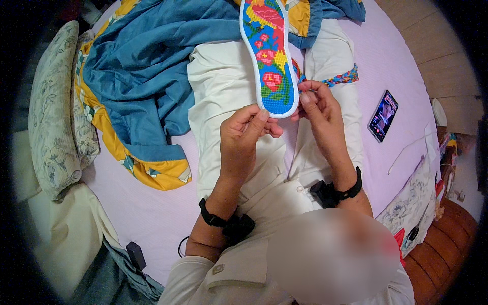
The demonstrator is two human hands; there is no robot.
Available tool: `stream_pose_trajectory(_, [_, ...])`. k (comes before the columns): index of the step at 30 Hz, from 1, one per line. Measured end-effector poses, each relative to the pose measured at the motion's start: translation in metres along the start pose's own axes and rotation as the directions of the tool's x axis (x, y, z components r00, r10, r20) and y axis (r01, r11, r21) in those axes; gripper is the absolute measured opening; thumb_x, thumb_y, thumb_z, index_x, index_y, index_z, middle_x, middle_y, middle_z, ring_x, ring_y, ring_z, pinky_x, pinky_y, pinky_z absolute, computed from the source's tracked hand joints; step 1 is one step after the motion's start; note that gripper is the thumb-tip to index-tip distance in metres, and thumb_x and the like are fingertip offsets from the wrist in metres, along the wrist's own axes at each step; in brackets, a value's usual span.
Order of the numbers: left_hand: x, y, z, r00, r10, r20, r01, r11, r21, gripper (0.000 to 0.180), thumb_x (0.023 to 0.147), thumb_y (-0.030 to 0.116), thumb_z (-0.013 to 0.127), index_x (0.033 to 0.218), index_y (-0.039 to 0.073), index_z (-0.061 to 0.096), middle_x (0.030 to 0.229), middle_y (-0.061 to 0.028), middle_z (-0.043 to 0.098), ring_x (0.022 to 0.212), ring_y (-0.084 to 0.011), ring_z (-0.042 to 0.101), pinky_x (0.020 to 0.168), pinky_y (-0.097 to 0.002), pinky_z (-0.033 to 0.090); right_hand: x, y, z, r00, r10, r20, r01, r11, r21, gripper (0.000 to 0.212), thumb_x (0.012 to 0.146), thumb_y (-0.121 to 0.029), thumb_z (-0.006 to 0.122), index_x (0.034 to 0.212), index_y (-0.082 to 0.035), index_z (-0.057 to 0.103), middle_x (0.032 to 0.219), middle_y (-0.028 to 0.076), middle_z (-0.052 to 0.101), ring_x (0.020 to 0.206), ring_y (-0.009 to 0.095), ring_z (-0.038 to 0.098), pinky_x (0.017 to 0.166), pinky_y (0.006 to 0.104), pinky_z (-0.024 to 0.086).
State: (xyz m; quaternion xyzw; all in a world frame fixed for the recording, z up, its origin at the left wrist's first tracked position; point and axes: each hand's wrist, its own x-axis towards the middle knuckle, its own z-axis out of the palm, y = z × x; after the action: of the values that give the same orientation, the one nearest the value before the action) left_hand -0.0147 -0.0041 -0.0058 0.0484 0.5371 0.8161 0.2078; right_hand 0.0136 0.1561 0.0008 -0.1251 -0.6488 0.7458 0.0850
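Near the bed's (378, 61) right edge lies 1 phone (385, 116); mid-bed, the left hand (241, 134) pinches 1 insole (272, 66) by its heel, right hand (324, 109) curled alongside, grip unclear.

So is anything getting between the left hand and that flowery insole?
Nothing visible does: the left hand pinches the insole directly at its near, rounded end. The colourful braid lies off to the right.

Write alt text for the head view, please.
The left hand grips the near end of a flower-patterned insole, with the right hand close at its right edge. A colourful braid crosses the white trousers; a lit phone lies on the bed to the right.
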Motion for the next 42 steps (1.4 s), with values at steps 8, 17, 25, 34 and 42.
stream_pose_trajectory(8, [0.000,-0.002,-0.002,1.000,0.002,0.007,-0.002,0.999,-0.048,0.018,0.088,0.013,0.054,0.091,-0.004,0.060,0.077,-0.0089,0.062,0.065,-0.0124,0.061,0.062,-0.0228,0.047,-0.007,-0.009,0.004,0.850,-0.525,-0.052,0.400,0.706,-0.585,0.012,0.081,-0.001,0.055,0.093,-0.001,0.056,0.083,0.011,0.055,0.075,0.022,0.055,0.068,0.0300,0.046])
stream_pose_trajectory(17, [0.000,-0.005,-0.002,0.991,0.022,0.135,-0.037,0.994,0.106,0.018,0.090,0.011,0.051,0.087,-0.005,0.058,0.073,-0.0062,0.059,0.064,-0.0098,0.056,0.062,-0.0222,0.046,-0.008,-0.015,0.022,0.671,-0.631,0.388,0.696,0.356,-0.624,0.031,0.060,-0.001,0.063,0.089,0.000,0.055,0.091,0.014,0.051,0.084,0.033,0.051,0.072,0.0385,0.043])
stream_pose_trajectory(25, [-0.002,-0.011,0.003,0.994,-0.058,0.091,0.059,0.998,-0.006,0.018,0.090,0.010,0.050,0.084,-0.005,0.058,0.071,-0.0048,0.058,0.061,-0.0089,0.055,0.058,-0.0216,0.046,-0.006,-0.003,0.018,0.736,-0.610,0.294,0.649,0.509,-0.566,0.026,0.064,-0.001,0.061,0.088,-0.001,0.054,0.091,0.015,0.050,0.083,0.034,0.049,0.070,0.0382,0.042])
stream_pose_trajectory(34, [-0.002,-0.016,-0.002,0.993,-0.040,0.110,0.034,0.998,0.051,0.018,0.089,0.012,0.052,0.085,-0.004,0.059,0.070,-0.0045,0.059,0.059,-0.0089,0.055,0.057,-0.0213,0.046,-0.005,-0.002,0.019,0.790,-0.542,0.287,0.605,0.612,-0.510,0.011,0.078,-0.002,0.054,0.089,-0.001,0.053,0.081,0.014,0.053,0.076,0.030,0.053,0.068,0.0348,0.043])
stream_pose_trajectory(42, [-0.003,-0.008,0.005,0.997,-0.077,0.019,0.076,0.996,0.043,0.018,0.088,0.012,0.054,0.085,-0.005,0.060,0.068,-0.0048,0.058,0.056,-0.0091,0.054,0.053,-0.0214,0.045,-0.010,-0.024,0.014,0.993,-0.111,0.043,0.105,0.988,0.115,0.006,0.087,-0.007,0.054,0.087,-0.001,0.053,0.080,0.004,0.059,0.070,0.011,0.055,0.067,0.0229,0.045])
